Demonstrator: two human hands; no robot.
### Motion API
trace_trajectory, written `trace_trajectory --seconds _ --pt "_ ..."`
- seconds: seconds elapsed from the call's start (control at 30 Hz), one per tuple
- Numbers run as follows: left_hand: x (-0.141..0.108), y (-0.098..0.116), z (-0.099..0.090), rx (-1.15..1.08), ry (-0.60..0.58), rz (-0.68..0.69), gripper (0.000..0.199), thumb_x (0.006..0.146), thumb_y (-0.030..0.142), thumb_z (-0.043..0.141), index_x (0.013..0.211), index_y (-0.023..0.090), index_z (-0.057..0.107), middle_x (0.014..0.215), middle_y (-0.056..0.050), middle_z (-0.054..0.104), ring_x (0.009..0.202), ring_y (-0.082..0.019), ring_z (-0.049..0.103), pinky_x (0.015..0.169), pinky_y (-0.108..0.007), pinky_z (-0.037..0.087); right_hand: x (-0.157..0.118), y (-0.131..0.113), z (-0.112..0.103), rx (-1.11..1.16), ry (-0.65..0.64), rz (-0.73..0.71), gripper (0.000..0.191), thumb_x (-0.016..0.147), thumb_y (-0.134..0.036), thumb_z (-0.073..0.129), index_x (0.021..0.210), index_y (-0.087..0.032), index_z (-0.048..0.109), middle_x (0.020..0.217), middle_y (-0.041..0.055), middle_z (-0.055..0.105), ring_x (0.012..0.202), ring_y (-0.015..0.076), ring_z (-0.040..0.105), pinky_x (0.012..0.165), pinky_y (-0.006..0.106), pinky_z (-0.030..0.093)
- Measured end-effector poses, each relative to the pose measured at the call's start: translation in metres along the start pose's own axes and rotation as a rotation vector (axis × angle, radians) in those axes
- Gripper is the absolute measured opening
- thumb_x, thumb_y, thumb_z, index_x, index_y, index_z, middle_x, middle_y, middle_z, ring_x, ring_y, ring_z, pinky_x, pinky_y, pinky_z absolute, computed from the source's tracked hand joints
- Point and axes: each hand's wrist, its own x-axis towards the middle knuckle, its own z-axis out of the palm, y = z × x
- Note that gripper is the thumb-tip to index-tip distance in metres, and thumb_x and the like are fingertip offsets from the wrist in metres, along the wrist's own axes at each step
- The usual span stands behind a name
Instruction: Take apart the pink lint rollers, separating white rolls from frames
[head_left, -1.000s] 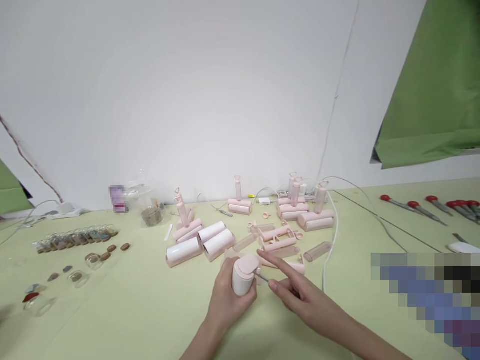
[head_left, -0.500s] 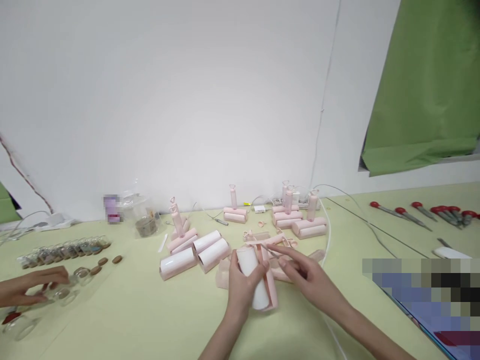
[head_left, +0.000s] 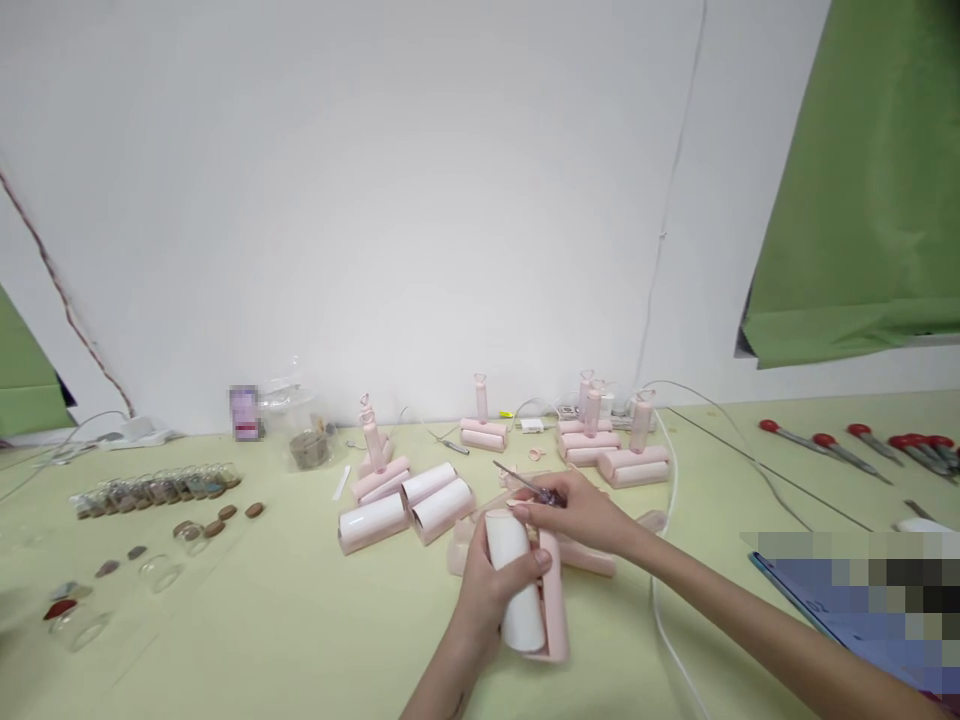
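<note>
My left hand [head_left: 487, 580] is wrapped around a white roll [head_left: 514, 590] set in a pink plastic holder [head_left: 556, 605], which looks like a lint roller. The roll tilts, its upper end toward the wall. Held in my right hand [head_left: 589, 510] is a screwdriver [head_left: 555, 497] with a clear purplish handle, its thin shaft pointing up and left. Fingers of that hand reach the upper end of the roller, where what they pinch is too small to make out. Pink plastic parts [head_left: 589, 558] lie behind my hands, partly covered.
White rolls [head_left: 373, 522] lie left of my hands. Pink rollers with upright handles [head_left: 637, 465] stand near the wall. Glass domes [head_left: 161, 572] and cork discs [head_left: 255, 510] are at left, red-ended tools [head_left: 847, 455] at right. A white cable [head_left: 664, 630] runs beside my right arm.
My right hand has turned the screwdriver, so its shaft now points up and left, and its fingers have moved onto the roller's upper end. Another person's hand at left has left view.
</note>
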Motion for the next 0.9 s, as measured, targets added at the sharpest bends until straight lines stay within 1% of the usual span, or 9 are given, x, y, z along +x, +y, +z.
trace_trajectory --seconds 0.1,0.17,0.27,0.33,0.47,0.57,0.67,0.8,0.9 --pt "0.001 0.007 -0.005 -0.083 0.101 0.042 0.050 0.056 0.029 0.075 0.096 0.017 0.047 0.068 0.001 0.057 0.061 -0.016 0.057 0.053 -0.025 0.045 0.022 -0.006 0.007 -0.041 -0.016 -0.039 0.028 0.074 -0.040 0.055 0.071 -0.015 0.067 0.050 -0.0047 0.036 0.049 0.0091 0.034 0.044 0.020 0.026" --pt "0.005 0.013 -0.014 -0.132 0.216 0.103 0.046 0.056 0.027 0.074 0.092 0.016 0.047 0.067 0.001 0.058 0.061 -0.016 0.059 0.055 -0.025 0.047 0.033 -0.008 0.009 -0.072 0.020 -0.045 0.026 0.073 -0.038 0.055 0.071 -0.015 0.066 0.050 -0.0052 0.034 0.047 0.0090 0.033 0.044 0.020 0.025" --pt "0.011 0.026 -0.033 -0.182 0.430 0.185 0.040 0.058 0.027 0.072 0.087 0.015 0.047 0.068 -0.001 0.061 0.065 -0.017 0.062 0.059 -0.028 0.051 0.049 -0.003 0.003 -0.149 0.118 -0.037 0.027 0.075 -0.040 0.051 0.074 -0.017 0.065 0.053 -0.0036 0.041 0.049 0.0105 0.037 0.046 0.021 0.027" --pt "0.014 0.033 -0.044 -0.158 0.521 0.234 0.040 0.058 0.029 0.072 0.085 0.016 0.047 0.067 -0.001 0.061 0.058 -0.016 0.061 0.056 -0.027 0.051 0.061 0.008 -0.006 -0.214 0.188 -0.007 0.029 0.076 -0.043 0.048 0.079 -0.018 0.062 0.060 -0.0013 0.049 0.055 0.0130 0.043 0.049 0.022 0.029" --pt "0.014 0.038 -0.053 -0.022 0.534 0.239 0.041 0.059 0.036 0.071 0.082 0.018 0.043 0.058 0.003 0.057 0.043 -0.013 0.055 0.042 -0.024 0.046 0.080 0.041 -0.012 -0.342 0.228 0.088 0.026 0.078 -0.043 0.047 0.080 -0.020 0.057 0.063 0.0002 0.056 0.059 0.0168 0.050 0.052 0.023 0.030" --pt "0.013 0.034 -0.054 0.114 0.532 0.216 0.042 0.064 0.043 0.065 0.085 0.020 0.038 0.059 0.004 0.056 0.037 -0.011 0.053 0.036 -0.022 0.042 0.084 0.064 -0.001 -0.407 0.168 0.117 0.023 0.079 -0.040 0.048 0.072 -0.019 0.055 0.061 -0.0007 0.057 0.058 0.0151 0.051 0.053 0.023 0.032" --pt "0.016 0.027 -0.057 0.259 0.505 0.213 0.042 0.066 0.046 0.061 0.087 0.022 0.034 0.062 0.005 0.056 0.033 -0.011 0.051 0.033 -0.022 0.041 0.080 0.076 0.011 -0.457 0.142 0.146 0.024 0.079 -0.038 0.050 0.070 -0.016 0.055 0.065 0.0002 0.058 0.058 0.0136 0.051 0.054 0.024 0.034" --pt "0.020 0.020 -0.062 0.330 0.504 0.226 0.041 0.067 0.045 0.061 0.089 0.023 0.034 0.063 0.006 0.054 0.037 -0.011 0.053 0.036 -0.022 0.043 0.066 0.065 0.011 -0.501 0.180 0.127 0.025 0.081 -0.040 0.045 0.079 -0.017 0.056 0.082 0.0067 0.060 0.066 0.0177 0.054 0.055 0.025 0.034" --pt "0.020 0.020 -0.063 0.330 0.546 0.245 0.042 0.068 0.044 0.061 0.092 0.023 0.035 0.069 0.003 0.055 0.041 -0.011 0.055 0.039 -0.023 0.046 0.041 0.039 0.014 -0.479 0.098 -0.011 0.022 0.083 -0.037 0.042 0.086 -0.019 0.054 0.086 0.0051 0.061 0.073 0.0174 0.055 0.060 0.025 0.036"
